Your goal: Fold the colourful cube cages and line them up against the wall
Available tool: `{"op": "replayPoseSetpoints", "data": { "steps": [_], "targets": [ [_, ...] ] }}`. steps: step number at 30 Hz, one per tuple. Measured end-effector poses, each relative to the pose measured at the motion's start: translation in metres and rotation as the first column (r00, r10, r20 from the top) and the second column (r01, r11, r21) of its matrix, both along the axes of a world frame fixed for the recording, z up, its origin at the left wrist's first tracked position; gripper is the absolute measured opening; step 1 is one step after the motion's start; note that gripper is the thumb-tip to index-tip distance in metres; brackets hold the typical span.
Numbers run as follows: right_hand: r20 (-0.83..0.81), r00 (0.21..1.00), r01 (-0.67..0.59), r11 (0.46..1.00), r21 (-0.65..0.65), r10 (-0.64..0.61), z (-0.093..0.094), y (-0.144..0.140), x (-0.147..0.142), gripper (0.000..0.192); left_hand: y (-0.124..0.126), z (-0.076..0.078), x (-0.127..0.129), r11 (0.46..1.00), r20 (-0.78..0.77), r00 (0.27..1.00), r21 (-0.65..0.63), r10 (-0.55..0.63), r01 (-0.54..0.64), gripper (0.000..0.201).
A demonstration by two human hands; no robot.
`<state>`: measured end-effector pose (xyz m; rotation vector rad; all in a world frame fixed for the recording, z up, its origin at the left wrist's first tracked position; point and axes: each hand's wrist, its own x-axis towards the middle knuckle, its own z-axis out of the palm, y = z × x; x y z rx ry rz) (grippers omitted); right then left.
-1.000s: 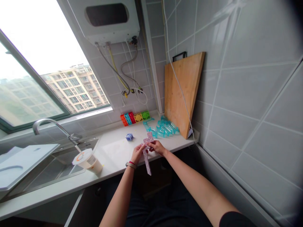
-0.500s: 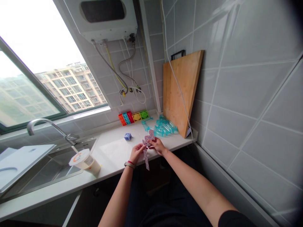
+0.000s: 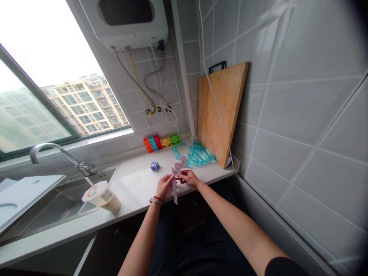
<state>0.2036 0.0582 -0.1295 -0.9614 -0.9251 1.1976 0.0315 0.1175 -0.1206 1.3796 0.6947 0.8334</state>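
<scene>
A pale pink snake puzzle [image 3: 178,165] made of triangular segments is held between both hands above the counter's front edge. Its stepped, zigzag part points up and away, while a straight tail hangs below the fingers. My left hand [image 3: 165,185] pinches it from the left at the bend. On the other side, my right hand [image 3: 189,178] grips the lower end of the zigzag part, fingers curled underneath. A small blue-purple cube-like block [image 3: 154,166] lies on the counter, left of the puzzle. Just beyond the puzzle are clear turquoise plastic pieces [image 3: 198,155] in a pile.
Colourful plastic blocks [image 3: 161,142] stand in a row against the back wall. A wooden cutting board [image 3: 220,111] leans in the right corner, a white cable across it. On the left, a lidded drink cup [image 3: 103,197] with a straw stands beside the sink [image 3: 74,209] and faucet [image 3: 57,147].
Both hands have shifted slightly left with the snake puzzle. Its zigzag part now shows flatter and straighter, and the hanging tail has swung a little left.
</scene>
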Motion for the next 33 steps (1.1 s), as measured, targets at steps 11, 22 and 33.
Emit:
{"op": "replayPoseSetpoints", "data": {
  "steps": [11, 22, 33],
  "targets": [
    [-0.005, 0.999, -0.042, 0.998, 0.057, 0.042, 0.002, -0.001, 0.001, 0.041, 0.001, 0.009, -0.009, 0.989, -0.002, 0.993, -0.09, -0.117, 0.117, 0.05],
    [-0.001, 1.0, 0.016, 1.0, 0.013, -0.016, -0.001, -0.001, 0.0, 0.045, 0.011, 0.0, -0.007, 0.996, 0.054, 0.996, -0.055, -0.072, 0.075, 0.073],
    [0.02, 0.997, 0.081, 0.997, -0.009, -0.081, -0.002, 0.002, -0.003, 0.044, 0.0, -0.002, -0.007, 0.998, 0.042, 0.998, 0.047, 0.05, -0.052, 0.06]
  ]
}}
